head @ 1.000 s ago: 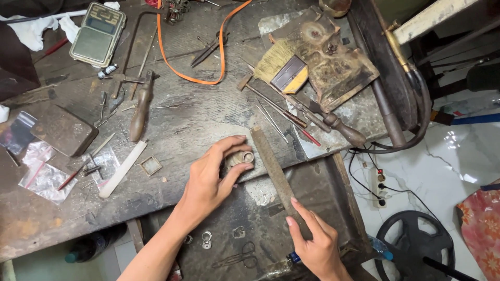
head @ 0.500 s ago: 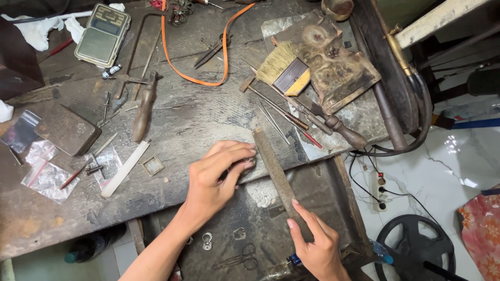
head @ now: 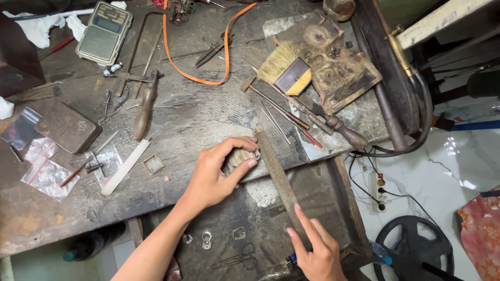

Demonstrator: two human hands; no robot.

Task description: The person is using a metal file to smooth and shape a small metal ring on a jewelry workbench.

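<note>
Head view, looking down on worn grey worktop (head: pixel 208 119).

Left hand (head: pixel 216 174): fingers curled round a small pale workpiece (head: pixel 240 156), gripping it at worktop's front edge; thumb on top, fingertips under. Workpiece mostly hidden by hand, exact shape not clear.

Right hand (head: pixel 315 252): closed on lower end of long flat file (head: pixel 278 179), index finger laid along blade. File runs diagonally up-left; top end touching or just beside workpiece, can't tell which. Blue bit of handle showing under palm.

Below hands: dark open drawer (head: pixel 344 203) under worktop edge. Inside: two small metal rings (head: pixel 206 239), wire-like pair of scissors (head: pixel 234 257).

L of left hand on worktop: small square metal frame (head: pixel 153 164), white flat strip (head: pixel 125 166), clear zip bags (head: pixel 47 177), dark rectangular block (head: pixel 67 127).

Upper worktop: digital pocket scale (head: pixel 104 34) top-left, wood-handled tool (head: pixel 145 106), orange strap (head: pixel 198 52) looping, pliers (head: pixel 213 49), flat bristle brush (head: pixel 284 70) lying against charred board (head: pixel 338 67). Small hammer (head: pixel 273 106) + wood-handled chisel (head: pixel 336 125) just R of file's top end.

Right side, off worktop: white tiled floor (head: pixel 448 166), power strip (head: pixel 377 187) w/ cables, black round fan base (head: pixel 414 250).
</note>
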